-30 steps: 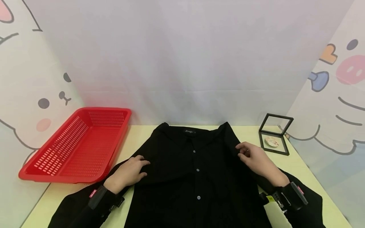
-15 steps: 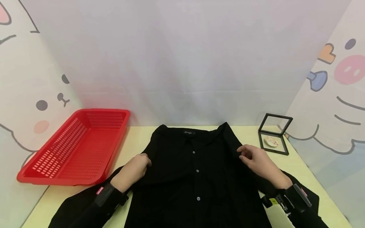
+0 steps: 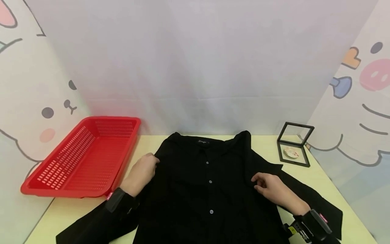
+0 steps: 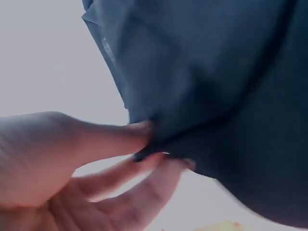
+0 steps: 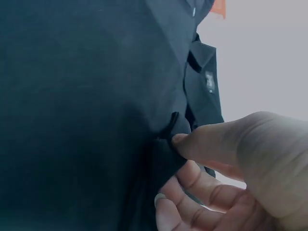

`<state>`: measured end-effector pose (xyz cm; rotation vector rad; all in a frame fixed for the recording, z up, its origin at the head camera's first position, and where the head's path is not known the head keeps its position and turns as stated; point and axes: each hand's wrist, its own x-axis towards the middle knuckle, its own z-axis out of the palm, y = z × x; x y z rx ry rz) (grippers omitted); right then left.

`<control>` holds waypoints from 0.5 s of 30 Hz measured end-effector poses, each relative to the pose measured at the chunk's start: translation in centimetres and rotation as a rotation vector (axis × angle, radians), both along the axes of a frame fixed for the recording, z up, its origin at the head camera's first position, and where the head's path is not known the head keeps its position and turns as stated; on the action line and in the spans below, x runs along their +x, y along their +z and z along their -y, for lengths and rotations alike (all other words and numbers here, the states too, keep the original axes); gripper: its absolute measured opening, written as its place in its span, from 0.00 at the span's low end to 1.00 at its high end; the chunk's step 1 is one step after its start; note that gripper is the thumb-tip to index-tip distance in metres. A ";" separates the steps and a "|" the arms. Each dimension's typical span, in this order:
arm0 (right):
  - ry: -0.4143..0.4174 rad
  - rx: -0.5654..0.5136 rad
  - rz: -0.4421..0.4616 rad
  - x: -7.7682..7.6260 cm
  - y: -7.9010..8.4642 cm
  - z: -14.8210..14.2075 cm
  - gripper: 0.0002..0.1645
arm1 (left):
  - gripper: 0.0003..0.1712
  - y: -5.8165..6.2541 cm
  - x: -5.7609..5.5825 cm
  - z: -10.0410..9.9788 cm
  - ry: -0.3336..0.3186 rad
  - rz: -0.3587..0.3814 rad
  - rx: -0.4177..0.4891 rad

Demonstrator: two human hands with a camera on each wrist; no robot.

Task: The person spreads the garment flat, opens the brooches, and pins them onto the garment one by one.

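Note:
A black button-up shirt [image 3: 189,176] lies front up on the table, its collar at the far end and its sleeves spread to both sides. Near the left shoulder seam, my left hand [image 3: 141,174] pinches the cloth; in the left wrist view thumb and fingers meet on an edge of the dark fabric [image 4: 192,72]. My right hand [image 3: 272,189] holds a fold of the shirt around the right armpit. The right wrist view has thumb and fingertips pinching that fold [image 5: 166,156]. The shirt's lower part runs out of the head view.
On the left of the pale yellow table [image 3: 323,179] stands a red plastic basket [image 3: 122,159], close beside the left sleeve. A small black hinged frame [image 3: 294,162] with a round patterned piece sits at the back right. White curtain-like walls enclose the table.
My left hand has gone from spread fingers to a pinch and shifted up along the shoulder. My right hand has come down the side, and a pointed fold shows at the right shoulder.

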<state>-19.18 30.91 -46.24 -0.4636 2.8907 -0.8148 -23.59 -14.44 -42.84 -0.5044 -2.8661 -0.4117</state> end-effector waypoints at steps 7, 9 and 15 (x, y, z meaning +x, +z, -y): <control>0.022 -0.006 0.027 -0.5 0.2 -0.3 0.07 | 0.08 0.3 -0.6 -1.3 0.034 0.159 -0.030; 0.027 -0.012 0.001 -1.3 0.6 -0.1 0.07 | 0.13 0.7 -1.3 -2.0 0.044 0.163 -0.030; 0.025 -0.006 -0.063 -4.2 1.2 1.2 0.08 | 0.22 0.9 -3.7 -3.6 0.064 0.287 0.014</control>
